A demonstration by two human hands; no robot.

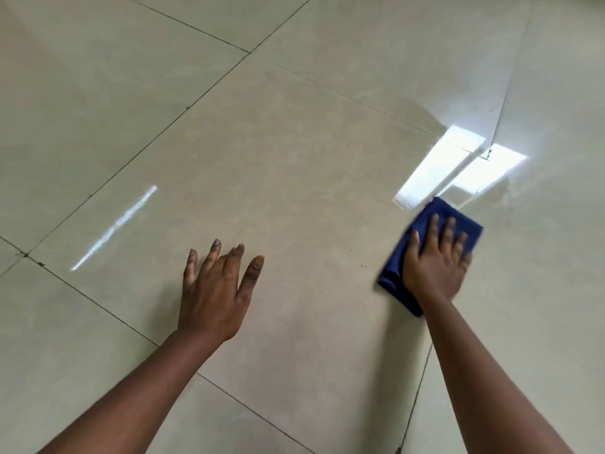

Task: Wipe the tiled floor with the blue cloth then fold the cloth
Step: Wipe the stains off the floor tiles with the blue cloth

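Observation:
The glossy beige tiled floor (294, 158) fills the head view, crossed by dark grout lines. A folded blue cloth (394, 273) lies flat on the floor at the right. My right hand (437, 260) presses down on it with fingers spread, covering its middle; the cloth's edges show around the hand and look blurred. My left hand (216, 290) rests flat on the bare tile at the centre left, fingers apart, holding nothing.
A bright window reflection (458, 168) lies on the tile just beyond the cloth. A thin light streak (114, 227) shows at the left. A few dark specks (362, 265) sit on the tile between the hands.

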